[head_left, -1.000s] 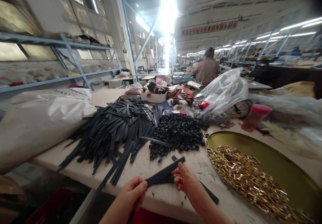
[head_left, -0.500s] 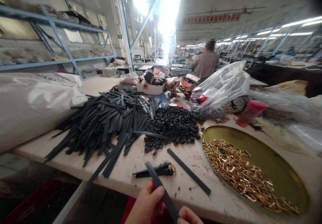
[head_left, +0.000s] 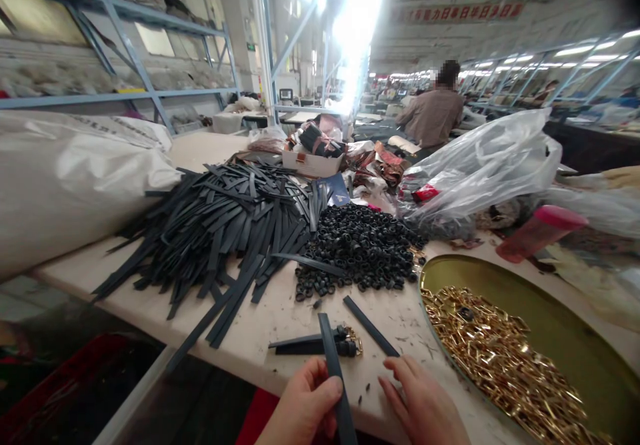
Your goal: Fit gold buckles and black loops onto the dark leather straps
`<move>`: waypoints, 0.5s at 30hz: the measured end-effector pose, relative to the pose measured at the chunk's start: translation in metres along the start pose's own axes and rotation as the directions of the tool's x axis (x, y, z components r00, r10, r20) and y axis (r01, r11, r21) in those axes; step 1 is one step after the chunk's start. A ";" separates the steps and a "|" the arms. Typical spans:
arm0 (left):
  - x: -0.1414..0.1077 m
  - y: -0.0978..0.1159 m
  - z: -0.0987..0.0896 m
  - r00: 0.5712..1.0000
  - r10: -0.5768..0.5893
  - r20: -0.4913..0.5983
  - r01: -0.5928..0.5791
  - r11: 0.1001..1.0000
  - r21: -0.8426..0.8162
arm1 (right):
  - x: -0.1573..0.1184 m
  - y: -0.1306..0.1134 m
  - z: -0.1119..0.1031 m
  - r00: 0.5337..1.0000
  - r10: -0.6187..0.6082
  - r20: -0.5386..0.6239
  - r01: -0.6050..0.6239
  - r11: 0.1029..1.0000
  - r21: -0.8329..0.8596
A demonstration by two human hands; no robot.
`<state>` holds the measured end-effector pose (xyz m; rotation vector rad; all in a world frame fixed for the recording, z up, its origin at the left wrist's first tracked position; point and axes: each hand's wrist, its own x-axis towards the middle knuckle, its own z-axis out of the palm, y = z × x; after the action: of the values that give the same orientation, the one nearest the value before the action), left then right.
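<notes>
My left hand (head_left: pixel 313 398) is closed around a flat black strap (head_left: pixel 336 371), thumb on top, with the strap's far end pointing up and away. To its right, my right hand (head_left: pixel 420 395) has its fingers apart and nothing visible between them. Its fingertips lie over the near end of another black strap (head_left: pixel 370 325) on the table; whether they touch it I cannot tell. Just beyond my left hand lie a couple of black straps with gold buckles (head_left: pixel 320 345), partly hidden behind the held strap.
A big heap of black straps (head_left: pixel 225 225) covers the table's left side, beside a pile of small black loops (head_left: pixel 365 245). Gold buckles (head_left: pixel 500 345) fill part of a golden oval tray (head_left: pixel 540 298). Behind are a pink-lidded container (head_left: pixel 540 231), a clear plastic bag (head_left: pixel 490 165) and a seated person (head_left: pixel 433 115).
My right hand has let go of the strap's near end and moved right and forward to the loose strap. The left hand still holds its strap, now turned more upright. The view has shifted.
</notes>
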<state>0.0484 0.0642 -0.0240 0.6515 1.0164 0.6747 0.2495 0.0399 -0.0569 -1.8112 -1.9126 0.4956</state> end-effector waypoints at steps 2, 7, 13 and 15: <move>-0.002 0.003 -0.001 1.000 0.006 0.009 -0.006 0.999 -0.042 | 0.014 0.012 -0.003 0.998 -0.026 -0.058 0.016 0.984 -0.178; -0.008 0.019 0.003 0.998 0.039 -0.055 -0.045 0.993 -0.111 | 0.023 0.007 -0.021 0.994 0.081 -0.070 -0.083 0.996 -0.036; -0.011 0.028 0.010 0.960 0.098 -0.263 -0.138 0.981 -0.138 | -0.007 -0.038 -0.022 0.863 0.060 0.502 -0.456 0.521 0.721; -0.017 0.029 0.013 0.960 0.115 -0.255 -0.153 0.979 -0.134 | -0.012 -0.038 -0.018 0.853 0.127 0.506 -0.514 0.373 0.773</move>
<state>0.0480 0.0674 0.0114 0.5130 1.1426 0.9614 0.2280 0.0242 -0.0220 -1.3276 -0.9731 1.7381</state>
